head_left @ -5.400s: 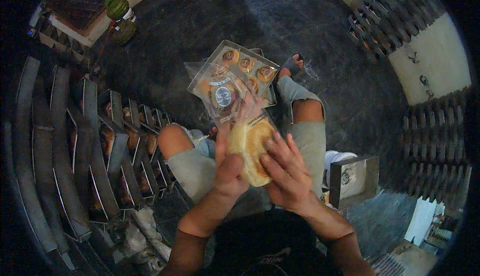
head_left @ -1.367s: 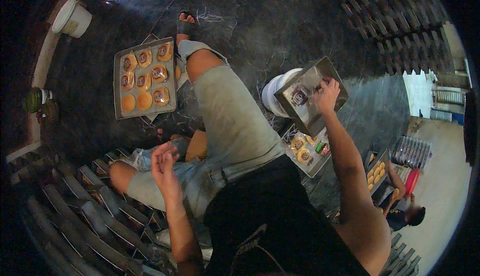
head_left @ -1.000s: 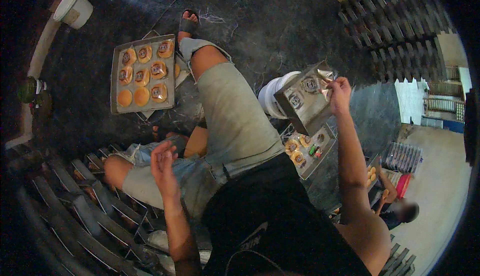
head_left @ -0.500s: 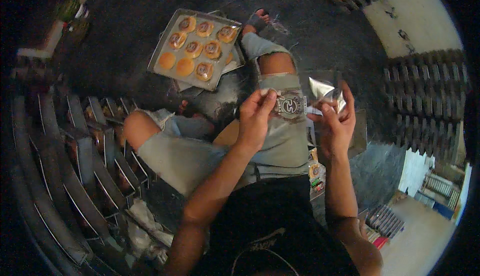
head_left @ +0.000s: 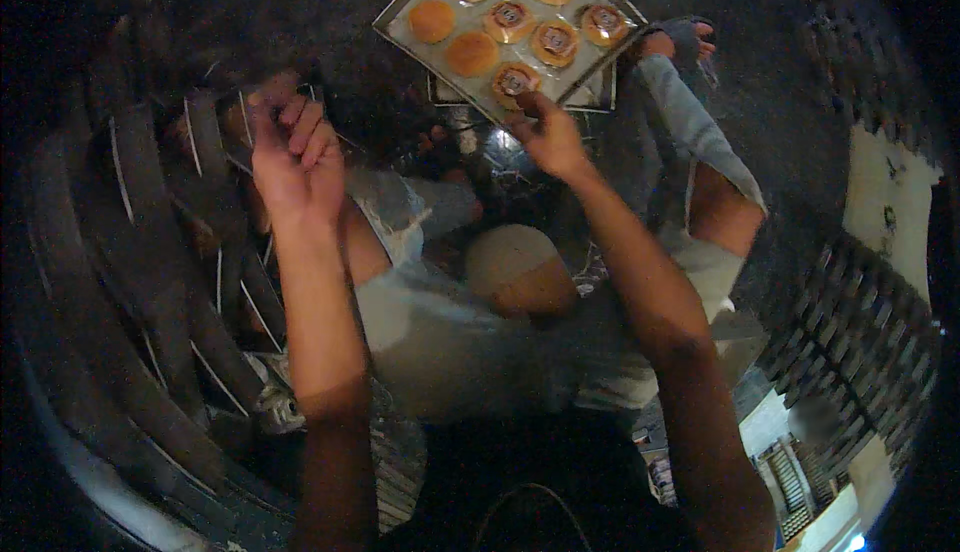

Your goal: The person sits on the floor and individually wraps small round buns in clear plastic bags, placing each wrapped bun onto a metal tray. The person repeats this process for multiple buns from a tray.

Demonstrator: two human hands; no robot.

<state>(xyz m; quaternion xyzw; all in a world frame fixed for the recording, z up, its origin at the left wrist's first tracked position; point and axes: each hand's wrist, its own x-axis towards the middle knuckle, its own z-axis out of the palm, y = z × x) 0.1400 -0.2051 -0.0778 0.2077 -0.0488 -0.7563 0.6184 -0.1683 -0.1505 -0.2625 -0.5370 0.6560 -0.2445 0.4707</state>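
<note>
My right hand point(head_left: 550, 140) reaches to the near corner of a metal tray point(head_left: 610, 49), its thumb and fingers closed at the edge of a film-wrapped bun point(head_left: 513, 82). Farther left, my left hand point(head_left: 295, 152) is raised above my knee, in front of the dark racks. Its fingers are curled and partly smeared, and whatever they hold cannot be made out. The tray carries several round golden buns, most in clear film with a printed mark. Two plain golden buns, one bare bun point(head_left: 432, 22) and another bare bun point(head_left: 471, 54), sit on its left side.
Dark slatted racks point(head_left: 150, 212) stand close on my left. More stacked dark slats point(head_left: 850, 322) are at the far right. A second tray point(head_left: 597, 92) lies under the bun tray. My foot point(head_left: 675, 40) rests beside the tray's right corner.
My hands have parted: the left moved left toward the racks, the right forward to the tray. The printed clear bag no longer shows plainly between them. The view has turned.
</note>
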